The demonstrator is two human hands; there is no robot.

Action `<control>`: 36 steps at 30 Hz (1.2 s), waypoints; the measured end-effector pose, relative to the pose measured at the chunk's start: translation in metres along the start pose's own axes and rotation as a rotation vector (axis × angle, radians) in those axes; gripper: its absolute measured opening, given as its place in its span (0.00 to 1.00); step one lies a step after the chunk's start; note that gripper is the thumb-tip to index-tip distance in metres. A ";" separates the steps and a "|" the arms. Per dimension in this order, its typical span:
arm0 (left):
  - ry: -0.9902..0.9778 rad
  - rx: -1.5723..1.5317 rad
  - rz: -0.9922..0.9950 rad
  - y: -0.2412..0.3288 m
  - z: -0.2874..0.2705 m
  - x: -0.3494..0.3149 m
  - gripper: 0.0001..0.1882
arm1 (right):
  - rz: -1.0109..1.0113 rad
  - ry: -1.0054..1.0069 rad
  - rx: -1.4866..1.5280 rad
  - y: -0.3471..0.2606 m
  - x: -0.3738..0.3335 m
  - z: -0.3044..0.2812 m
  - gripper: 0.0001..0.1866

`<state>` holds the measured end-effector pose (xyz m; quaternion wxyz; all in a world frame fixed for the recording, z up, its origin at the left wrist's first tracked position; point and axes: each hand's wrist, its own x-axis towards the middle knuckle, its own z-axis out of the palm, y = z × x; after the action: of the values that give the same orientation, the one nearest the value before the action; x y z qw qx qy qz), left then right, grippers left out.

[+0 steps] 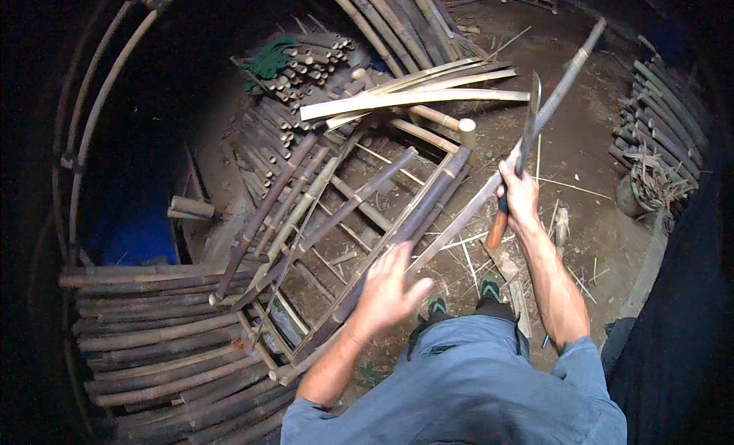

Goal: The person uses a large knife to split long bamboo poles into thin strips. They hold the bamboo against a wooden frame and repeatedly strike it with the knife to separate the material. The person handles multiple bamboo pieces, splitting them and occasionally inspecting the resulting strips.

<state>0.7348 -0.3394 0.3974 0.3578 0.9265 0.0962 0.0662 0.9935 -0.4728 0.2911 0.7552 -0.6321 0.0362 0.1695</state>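
My right hand (521, 194) is closed around a long, pale-grey split bamboo pole (562, 86) and a machete together. The machete's dark blade (533, 108) points away from me along the pole, and its orange-brown wooden handle (497, 228) sticks out below my fist. The pole slants from the upper right down towards my left hand (388, 292). That hand is open, thumb apart, beside the pole's near end and over the dark rail of a bamboo frame (428, 208). Whether it touches the rail or the pole, I cannot tell.
Pale split bamboo strips (413, 99) lie across the frame's far end. Stacked bamboo poles (168, 334) fill the lower left, with cut bamboo pieces (294, 82) behind. More bamboo (661, 112) is piled at the right. Shavings and offcuts litter the dirt floor (581, 208).
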 end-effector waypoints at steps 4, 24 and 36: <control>-0.500 -0.833 -0.472 -0.101 0.021 -0.039 0.20 | -0.239 -0.043 -0.339 -0.040 0.034 0.000 0.19; 0.116 -0.345 -0.418 -0.017 0.050 -0.042 0.12 | -0.514 -0.239 -1.260 -0.019 -0.029 -0.018 0.29; 0.089 -0.226 -0.322 -0.031 0.026 -0.087 0.13 | -0.927 -0.450 -1.254 -0.036 -0.012 -0.033 0.27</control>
<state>0.6512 -0.3537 0.3524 0.4609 0.8492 0.2510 0.0594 0.9980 -0.5120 0.3218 0.2430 -0.8393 -0.4840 -0.0485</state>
